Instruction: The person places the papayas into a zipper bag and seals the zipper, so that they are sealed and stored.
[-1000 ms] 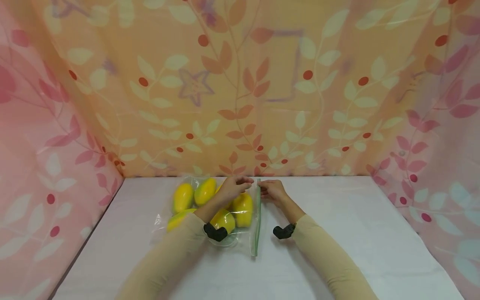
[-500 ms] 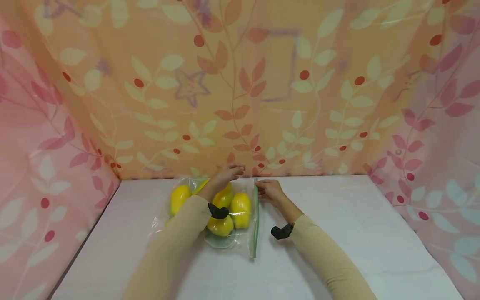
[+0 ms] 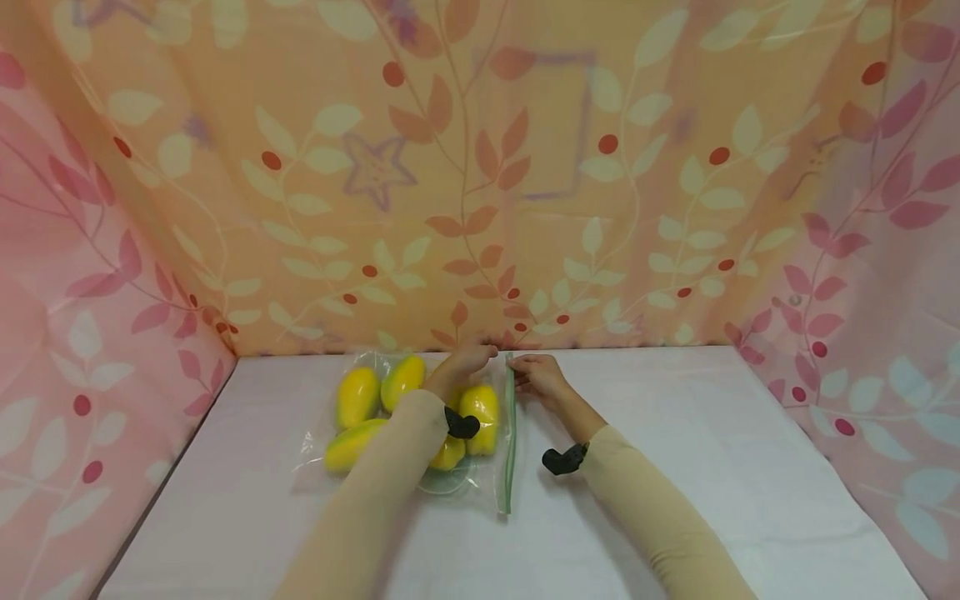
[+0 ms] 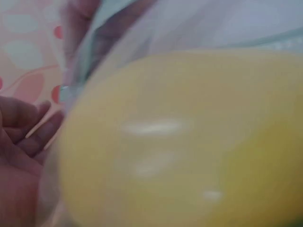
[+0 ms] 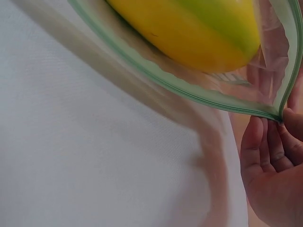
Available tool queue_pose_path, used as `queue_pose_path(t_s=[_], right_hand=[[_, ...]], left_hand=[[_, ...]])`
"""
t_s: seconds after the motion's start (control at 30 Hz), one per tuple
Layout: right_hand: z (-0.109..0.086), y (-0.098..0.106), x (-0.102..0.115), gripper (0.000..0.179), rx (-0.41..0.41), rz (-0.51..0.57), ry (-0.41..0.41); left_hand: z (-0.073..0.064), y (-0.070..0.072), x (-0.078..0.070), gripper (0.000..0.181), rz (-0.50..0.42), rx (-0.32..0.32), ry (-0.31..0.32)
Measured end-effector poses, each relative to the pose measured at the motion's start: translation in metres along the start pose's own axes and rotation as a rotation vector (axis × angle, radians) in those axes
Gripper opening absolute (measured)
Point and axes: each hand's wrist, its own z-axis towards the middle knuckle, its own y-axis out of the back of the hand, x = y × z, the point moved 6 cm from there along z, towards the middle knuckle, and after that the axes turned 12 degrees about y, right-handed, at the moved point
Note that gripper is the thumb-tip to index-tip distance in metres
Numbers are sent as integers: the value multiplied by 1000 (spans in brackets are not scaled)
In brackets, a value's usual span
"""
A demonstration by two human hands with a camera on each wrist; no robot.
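A clear zip bag (image 3: 480, 487) with a green zip strip (image 3: 510, 450) along its right edge lies on the white table. Inside are several yellow-green mangoes (image 3: 357, 398). My right hand (image 3: 542, 375) pinches the far end of the strip between thumb and fingers; in the right wrist view, the bag's mouth (image 5: 189, 97) gapes beside a mango (image 5: 203, 33). Over the bag's far edge is my left hand (image 3: 467, 360), holding nothing. The left wrist view shows its loosely bent fingers (image 4: 40, 137) beside a large blurred mango (image 4: 180, 142) behind plastic.
White cloth covers the table (image 3: 660, 467). A floral curtain (image 3: 480, 167) hangs at its back edge, with pink floral curtains (image 3: 75, 275) along the sides. A round, clear outline (image 3: 450, 483) shows under the near mangoes.
My left hand has swung back past the bag's far edge, then come down again slightly to the right. Its forearm now crosses the bag's middle. The right hand keeps its pinch.
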Motion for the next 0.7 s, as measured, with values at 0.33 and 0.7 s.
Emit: queue_pose_path(t_s=[0.33, 0.7], right_hand=[[-1, 1, 1, 29, 5, -34, -11], [-4, -1, 4, 28, 28, -66, 15]], left_hand=[[0, -3, 13, 21, 81, -38, 33], [-7, 3, 7, 16, 189, -142, -21]])
